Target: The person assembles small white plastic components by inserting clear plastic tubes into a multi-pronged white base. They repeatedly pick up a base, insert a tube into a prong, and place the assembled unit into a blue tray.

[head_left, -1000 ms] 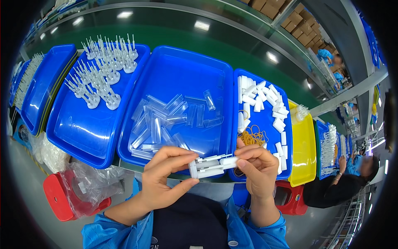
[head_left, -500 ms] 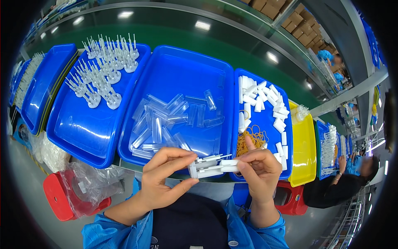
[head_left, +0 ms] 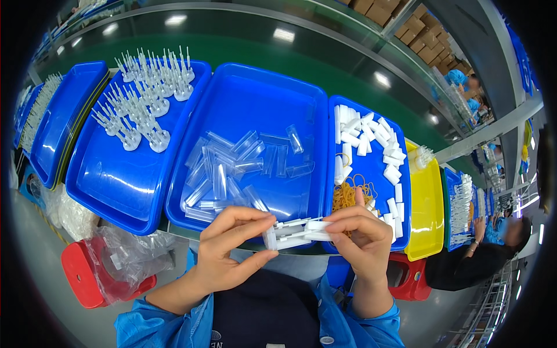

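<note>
My left hand [head_left: 235, 246] grips the round base of a white pronged plastic holder [head_left: 271, 238], its prongs pointing right. White sleeves sit on some of the prongs. At the prong ends, my right hand [head_left: 360, 235] pinches a white plastic sleeve [head_left: 318, 227] between thumb and fingers, with its index finger raised. The piece spans the gap between both hands, in front of the trays' near edge. Just beyond my right hand lie a heap of tan rubber bands [head_left: 345, 196] and many loose white sleeves [head_left: 380, 136] in a blue tray [head_left: 371, 103].
A middle blue tray [head_left: 261, 87] holds clear plastic tubes [head_left: 219, 180]. Left of it, another blue tray [head_left: 116, 191] carries upright pronged holders [head_left: 145, 98]. A yellow tray [head_left: 426, 214] stands at right. Red stools [head_left: 81, 275] are below, and a person in black [head_left: 458, 267] sits far right.
My right hand has shifted slightly left and its fingers have moved along the sleeve at the prong ends. The left hand keeps its hold on the base.
</note>
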The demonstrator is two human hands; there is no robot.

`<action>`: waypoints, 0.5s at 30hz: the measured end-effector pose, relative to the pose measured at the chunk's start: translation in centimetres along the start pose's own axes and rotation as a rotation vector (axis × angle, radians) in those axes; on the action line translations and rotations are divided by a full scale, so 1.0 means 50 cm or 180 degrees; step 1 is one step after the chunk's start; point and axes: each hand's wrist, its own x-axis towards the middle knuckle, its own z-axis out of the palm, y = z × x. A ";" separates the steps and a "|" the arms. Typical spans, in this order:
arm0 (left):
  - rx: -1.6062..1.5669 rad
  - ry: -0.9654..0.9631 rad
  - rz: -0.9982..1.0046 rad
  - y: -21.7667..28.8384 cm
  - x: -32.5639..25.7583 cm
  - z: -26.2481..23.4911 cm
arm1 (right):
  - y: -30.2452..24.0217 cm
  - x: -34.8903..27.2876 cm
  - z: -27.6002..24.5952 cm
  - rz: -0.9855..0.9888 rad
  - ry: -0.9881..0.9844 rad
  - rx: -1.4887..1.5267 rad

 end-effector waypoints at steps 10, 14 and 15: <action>-0.0041 -0.0073 -0.0138 0.005 0.008 0.004 | -0.025 0.007 0.010 -0.0384 -0.0183 -0.0366; 0.0065 -0.0163 -0.0107 0.007 0.013 0.001 | -0.017 0.019 0.003 -0.0426 -0.0338 -0.0494; 0.0111 -0.0196 -0.0092 0.008 0.014 0.001 | -0.017 0.022 0.001 -0.0423 -0.0376 -0.0477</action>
